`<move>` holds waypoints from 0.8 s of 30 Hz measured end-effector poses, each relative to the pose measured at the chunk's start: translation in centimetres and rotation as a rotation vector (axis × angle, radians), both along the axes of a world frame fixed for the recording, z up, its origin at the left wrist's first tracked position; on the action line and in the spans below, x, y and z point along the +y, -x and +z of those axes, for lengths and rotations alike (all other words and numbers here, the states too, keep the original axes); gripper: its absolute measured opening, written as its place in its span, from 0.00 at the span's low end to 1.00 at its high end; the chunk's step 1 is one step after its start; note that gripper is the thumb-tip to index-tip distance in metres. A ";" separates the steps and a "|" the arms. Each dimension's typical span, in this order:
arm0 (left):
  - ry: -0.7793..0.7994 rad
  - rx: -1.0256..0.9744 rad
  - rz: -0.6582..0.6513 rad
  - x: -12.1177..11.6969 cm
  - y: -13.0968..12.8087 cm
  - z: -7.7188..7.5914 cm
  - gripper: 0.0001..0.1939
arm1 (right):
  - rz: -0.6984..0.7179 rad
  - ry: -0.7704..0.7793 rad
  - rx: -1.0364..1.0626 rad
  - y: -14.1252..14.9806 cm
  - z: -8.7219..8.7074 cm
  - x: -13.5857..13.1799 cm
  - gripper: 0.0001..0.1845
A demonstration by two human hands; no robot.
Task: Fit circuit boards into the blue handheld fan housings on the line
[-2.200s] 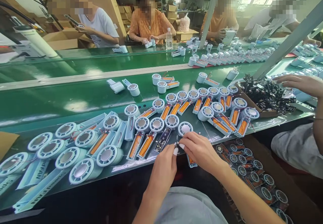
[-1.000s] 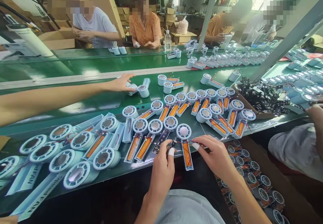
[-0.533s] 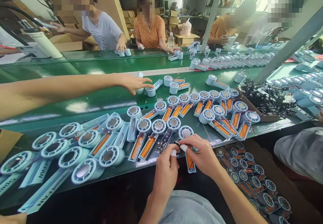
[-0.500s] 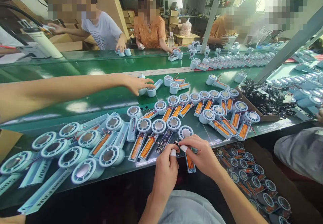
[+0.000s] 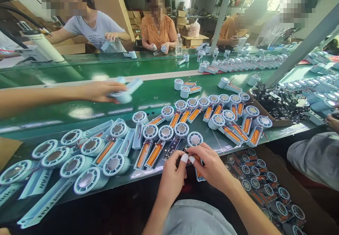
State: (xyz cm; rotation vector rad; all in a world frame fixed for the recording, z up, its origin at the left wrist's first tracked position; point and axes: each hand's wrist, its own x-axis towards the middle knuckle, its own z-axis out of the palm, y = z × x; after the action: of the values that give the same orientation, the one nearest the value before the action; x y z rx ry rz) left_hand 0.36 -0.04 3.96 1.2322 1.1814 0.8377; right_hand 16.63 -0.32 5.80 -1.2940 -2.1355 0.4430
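My left hand (image 5: 173,173) is closed in a pinch on a small black circuit board (image 5: 185,150), most of which the fingers hide. My right hand (image 5: 212,166) meets it with thumb and forefinger pinched at the board's edge; what lies between those fingertips is too small to make out. White covers wrap fingertips on both hands. Just beyond my hands lies a light-blue handheld fan (image 5: 195,138), its open handle partly covered by my right hand. To its left, another fan (image 5: 181,130) has a black board (image 5: 171,148) in its handle.
Several fans with orange insides (image 5: 149,155) cover the bench. A box of black circuit boards (image 5: 278,102) stands at right, above a lower box of fans (image 5: 267,189). From the left, a co-worker's hand (image 5: 104,92) carries fan parts over the green belt (image 5: 156,72). Co-workers sit opposite.
My hands stay at the same spot, with the fingers slightly shifted around the board. The co-worker's arm at left has picked up fan parts and drawn them leftward.
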 end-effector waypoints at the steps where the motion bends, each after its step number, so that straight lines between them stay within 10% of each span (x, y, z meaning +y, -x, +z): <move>1: 0.015 -0.015 -0.004 0.0 0.0 0.0 0.16 | 0.005 0.001 -0.005 0.0 0.0 0.0 0.12; 24: -0.079 0.060 0.105 -1.2 -0.4 -0.1 0.19 | -0.116 -0.151 -0.168 -0.1 0.2 0.8 0.09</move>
State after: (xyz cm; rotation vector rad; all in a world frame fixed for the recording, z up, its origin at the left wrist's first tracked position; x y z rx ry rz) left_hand 0.79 -1.22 3.90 1.2752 1.2806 0.9381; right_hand 16.77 0.45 6.02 -1.4013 -2.1686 0.1260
